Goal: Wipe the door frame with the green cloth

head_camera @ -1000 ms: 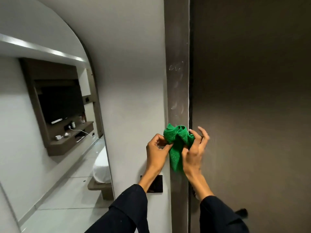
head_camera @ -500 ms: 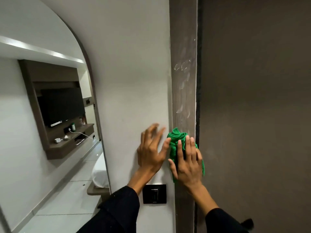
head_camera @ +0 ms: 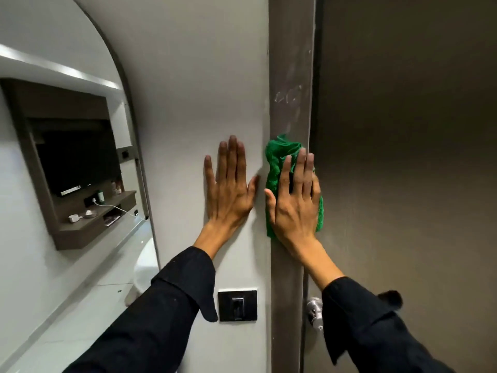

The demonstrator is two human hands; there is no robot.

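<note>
Pressing cloth flat against frame with right hand, palm open, fingers spread over the fabric rather than clenched around it. Bracing with left hand, empty and splayed flat on wall just beside the frame. Bunching slightly above the fingertips, hanging loose below the palm: judging cloth as soft, light, limp, likely to fold or slip under weak pressure. Keeping the palm centred on the wad, trapping loose edges under the fingers. Pale smudges showing higher on the frame, not yet wiped.
</note>
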